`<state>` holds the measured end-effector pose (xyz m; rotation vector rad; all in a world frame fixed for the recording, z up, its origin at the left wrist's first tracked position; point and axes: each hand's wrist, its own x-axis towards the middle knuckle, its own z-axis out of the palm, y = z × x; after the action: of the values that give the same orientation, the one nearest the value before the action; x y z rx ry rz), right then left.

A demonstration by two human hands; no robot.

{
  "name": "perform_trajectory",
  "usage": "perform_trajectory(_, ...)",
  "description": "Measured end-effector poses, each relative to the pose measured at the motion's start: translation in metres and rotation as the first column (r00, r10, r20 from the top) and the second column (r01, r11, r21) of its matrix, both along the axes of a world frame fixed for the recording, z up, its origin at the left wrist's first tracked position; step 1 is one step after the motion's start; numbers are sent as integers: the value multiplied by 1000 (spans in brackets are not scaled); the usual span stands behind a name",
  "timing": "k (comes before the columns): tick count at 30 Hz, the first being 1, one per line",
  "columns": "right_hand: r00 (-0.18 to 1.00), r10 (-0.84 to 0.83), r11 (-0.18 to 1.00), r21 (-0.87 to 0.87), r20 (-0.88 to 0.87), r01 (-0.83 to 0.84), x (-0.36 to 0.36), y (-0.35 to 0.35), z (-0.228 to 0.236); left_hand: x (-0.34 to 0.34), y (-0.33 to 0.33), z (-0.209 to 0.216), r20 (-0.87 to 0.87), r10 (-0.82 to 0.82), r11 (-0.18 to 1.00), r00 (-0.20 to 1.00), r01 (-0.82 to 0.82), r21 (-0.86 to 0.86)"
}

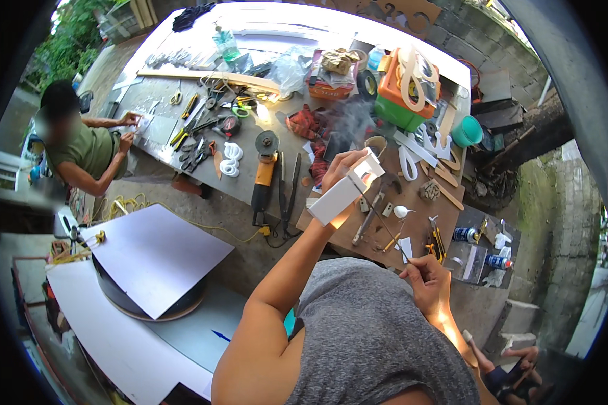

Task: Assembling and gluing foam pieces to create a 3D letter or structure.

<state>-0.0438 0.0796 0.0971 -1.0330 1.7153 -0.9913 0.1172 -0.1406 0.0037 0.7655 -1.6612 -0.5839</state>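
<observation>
My left hand (pixel 342 169) is wrapped round a white box-shaped piece (pixel 338 200), which is tilted over the brown board on the table. An orange glow shows at the piece's upper end, and pale smoke (pixel 350 127) drifts beyond it. Lower right, the fingers of my right hand (pixel 429 282) pinch the end of a thin dark rod (pixel 387 226). The rod slants up toward the white piece; whether its tip touches the piece I cannot tell. A small white triangular scrap (pixel 404 248) lies close to my right hand.
An angle grinder (pixel 262 182), a hammer (pixel 368 219) and a green-orange container (pixel 405 101) sit on the cluttered table. At left, a co-worker in a green shirt (pixel 91 150) handles something small. White sheets (pixel 162 253) lie lower left; another person (pixel 520 371) is lower right.
</observation>
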Motion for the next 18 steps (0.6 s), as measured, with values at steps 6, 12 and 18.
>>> perform_trajectory(6,1000,-22,999,-23,-10,22,-3,3,-6,-6,-2,-2,184,-2,998,983,14,-64)
perform_trajectory(12,998,-33,999,-28,-55,31,-12,11,-5,-22,2,-4,156,-33,999,987,30,26)
perform_trajectory(18,997,-73,997,-22,-31,72,-24,19,1,-42,13,7,162,-131,990,978,121,72)
